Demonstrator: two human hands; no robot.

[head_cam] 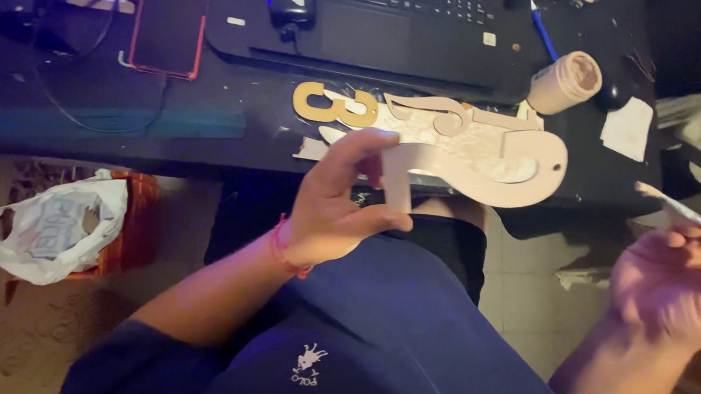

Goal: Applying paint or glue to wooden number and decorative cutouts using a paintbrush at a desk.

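The left hand [331,209] holds a flat pale cutout [481,165], a curved wooden or card shape with a small hole at its right end. The fingers [364,146] and thumb pinch the cutout's straight left leg, thumb on the near side, fingers curled over the top; the rest of the cutout reaches out to the right of the hand, in front of the near edge of the bench [208,120]. A red cord [281,250] circles the wrist.

The right hand [672,287], near right and blurred, is loosely closed around a thin pale stick [677,207] that points up and left; the tool's kind cannot be told. It is well apart from the cutout.

On the bench, just beyond the cutout, lies a tan numeral piece [336,104], with a laptop [406,20] farther back and a tape roll [565,81] to the right. A phone [167,28] lies far left. A white bag [52,227] sits in a basket on the floor at left.
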